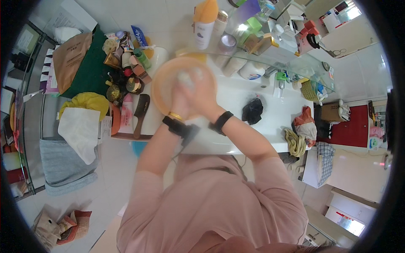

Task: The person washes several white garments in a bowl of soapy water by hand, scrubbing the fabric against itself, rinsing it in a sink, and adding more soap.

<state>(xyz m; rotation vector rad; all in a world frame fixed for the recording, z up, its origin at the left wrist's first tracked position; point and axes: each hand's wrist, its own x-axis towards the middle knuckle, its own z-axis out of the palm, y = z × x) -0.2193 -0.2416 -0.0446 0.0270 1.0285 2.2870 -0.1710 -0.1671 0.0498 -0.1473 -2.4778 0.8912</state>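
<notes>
Both hands are pressed together over a peach-coloured plastic basin (161, 68) that stands at the left end of the white sink. My left hand (179, 98), below a gold bracelet and a black wrist strap, and my right hand (204, 91), with another black strap, close around a small white item (186, 78). It looks like wet cloth, but motion blur hides its shape. A crumpled black cloth (252, 111) lies in the white sink bowl (227, 98), right of my hands.
A glass shelf (284, 64) crowded with bottles overhangs the sink's back. Left of the basin are a dark comb (141, 115), a pink tube (127, 110) and several toiletries. A red-and-white cloth (305, 126) and a yellow-green cloth (295, 141) hang at the sink's right edge.
</notes>
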